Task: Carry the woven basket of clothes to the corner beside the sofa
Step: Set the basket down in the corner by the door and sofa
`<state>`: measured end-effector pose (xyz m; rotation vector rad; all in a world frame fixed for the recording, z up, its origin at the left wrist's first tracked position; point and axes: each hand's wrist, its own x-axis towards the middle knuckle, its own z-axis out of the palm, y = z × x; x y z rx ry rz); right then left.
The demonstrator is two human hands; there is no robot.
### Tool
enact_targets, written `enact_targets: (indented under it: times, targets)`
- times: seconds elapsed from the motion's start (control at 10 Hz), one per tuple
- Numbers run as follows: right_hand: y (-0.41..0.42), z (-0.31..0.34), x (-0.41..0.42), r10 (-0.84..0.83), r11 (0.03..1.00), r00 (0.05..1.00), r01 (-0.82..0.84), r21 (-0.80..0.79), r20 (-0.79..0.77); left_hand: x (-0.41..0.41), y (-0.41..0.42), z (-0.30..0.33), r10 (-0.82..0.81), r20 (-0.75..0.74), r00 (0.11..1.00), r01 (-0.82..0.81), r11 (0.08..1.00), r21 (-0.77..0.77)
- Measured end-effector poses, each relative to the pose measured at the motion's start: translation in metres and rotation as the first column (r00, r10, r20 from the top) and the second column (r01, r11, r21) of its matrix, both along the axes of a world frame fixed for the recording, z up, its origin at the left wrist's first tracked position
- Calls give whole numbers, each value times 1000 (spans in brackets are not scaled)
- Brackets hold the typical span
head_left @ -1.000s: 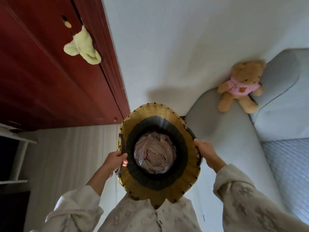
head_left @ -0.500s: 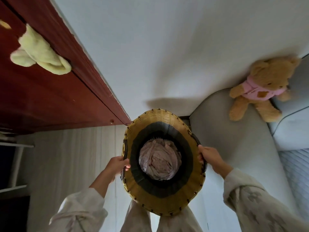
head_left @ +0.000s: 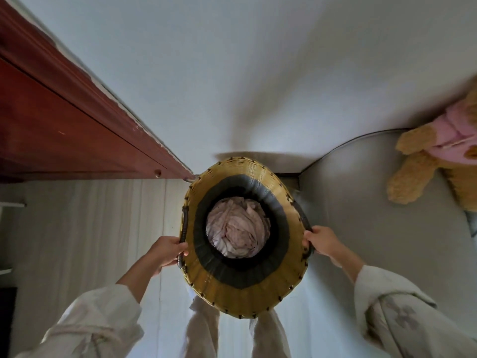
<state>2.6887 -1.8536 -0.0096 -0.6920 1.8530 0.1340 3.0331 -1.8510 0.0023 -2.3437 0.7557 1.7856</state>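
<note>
The woven basket (head_left: 242, 293), yellow with a dark band inside, is seen from above at the middle of the view. Crumpled pale pink clothes (head_left: 237, 226) lie at its bottom. My left hand (head_left: 167, 251) grips the dark handle on its left side. My right hand (head_left: 324, 241) grips the handle on its right side. The basket is between the red wooden door (head_left: 64, 135) on the left and the grey sofa arm (head_left: 361, 215) on the right, its far rim near the white wall (head_left: 232, 73). Whether it touches the floor is hidden.
A tan teddy bear in a pink top (head_left: 438, 156) sits on the sofa arm at the right edge. Pale striped floor (head_left: 90, 228) spreads to the left of the basket. A white shelf edge (head_left: 10, 205) shows at the far left. My legs stand just behind the basket.
The basket has moved forward and lower into the corner between door and sofa. The view has swung left, so the teddy bear slid to the right edge. Both hands kept their grip.
</note>
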Motion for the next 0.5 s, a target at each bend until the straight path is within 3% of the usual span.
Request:
enact_targets:
  times: [0.5]
  targets:
    - [-8, -27, -1, -14, 1000, 995, 16, -22, 100, -5, -4, -43, 25, 118, 993, -8, 990, -144]
